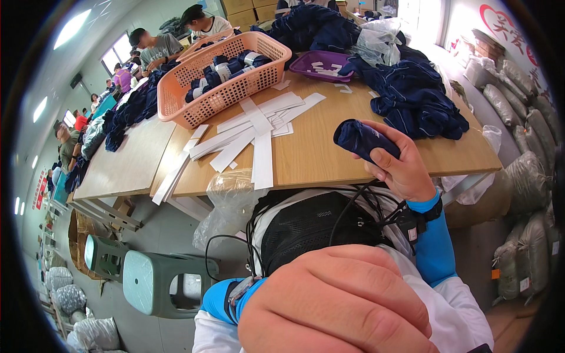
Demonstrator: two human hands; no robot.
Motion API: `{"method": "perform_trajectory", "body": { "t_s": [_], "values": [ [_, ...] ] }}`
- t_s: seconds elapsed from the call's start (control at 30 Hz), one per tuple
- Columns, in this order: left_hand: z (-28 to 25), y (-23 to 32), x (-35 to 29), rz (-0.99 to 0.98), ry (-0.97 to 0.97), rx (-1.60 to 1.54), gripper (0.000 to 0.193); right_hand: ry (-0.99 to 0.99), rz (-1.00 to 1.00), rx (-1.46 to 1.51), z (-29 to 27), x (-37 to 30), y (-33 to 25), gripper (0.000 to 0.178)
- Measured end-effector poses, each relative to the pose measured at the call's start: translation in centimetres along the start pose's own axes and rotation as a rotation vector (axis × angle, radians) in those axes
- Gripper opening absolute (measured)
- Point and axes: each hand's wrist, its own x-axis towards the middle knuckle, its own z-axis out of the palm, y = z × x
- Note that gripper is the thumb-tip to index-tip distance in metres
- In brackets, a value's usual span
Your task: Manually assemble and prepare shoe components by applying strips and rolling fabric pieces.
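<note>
My right hand (403,165) is closed around a rolled navy garment (366,140), a short tight bundle held above the table's right front edge. Its spiral end faces left. Very close to the camera, my left hand (335,300) fills the lower middle of the view with its fingers folded together. The fingertips are hidden, so anything in them cannot be made out. On the wooden table (329,156), long white paper strips (259,126) lie in a loose, overlapping pile left of the bundle. Loose navy garments (412,91) are heaped just beyond my right hand.
A peach plastic basket (235,88) contains several navy rolls with white bands. Beside it, a purple tray (303,63) holds small white pieces. Green stools (141,282) stand at lower left. Wrapped bundles (535,135) are stacked along the right wall. Other people (162,50) work at the far left.
</note>
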Motion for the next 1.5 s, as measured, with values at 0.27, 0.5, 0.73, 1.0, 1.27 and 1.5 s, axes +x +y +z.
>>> {"method": "perform_trajectory", "body": {
  "t_s": [0.27, 0.5, 0.73, 1.0, 1.27, 1.5],
  "values": [
    [-0.8, -0.5, 0.1, 0.024, -0.081, -0.039, 0.006, -0.008, 0.005, 0.007, -0.1, 0.0, 0.0, 0.059],
    [-2.6, 0.8, 2.2, 0.050, -0.179, 0.063, 0.007, -0.007, 0.012, -0.004, -0.1, 0.0, -0.1, 0.058],
    [-3.4, 0.5, 3.8, -0.057, -0.329, 0.151, 0.009, -0.007, 0.005, 0.011, 0.0, -0.1, 0.3, 0.056],
    [-4.3, 1.1, 4.9, -0.196, -0.495, 0.267, 0.010, -0.008, 0.014, -0.008, 0.1, -0.1, -0.1, 0.056],
    [-5.3, 3.5, 6.8, -0.326, -0.681, 0.387, 0.012, -0.017, 0.003, 0.012, 0.4, 0.0, -0.2, 0.056],
    [-13.8, 6.3, 6.6, -0.830, -0.821, 1.470, 0.057, 0.030, 0.021, -0.063, 0.2, -0.3, -0.3, 0.057]
  ]
}}
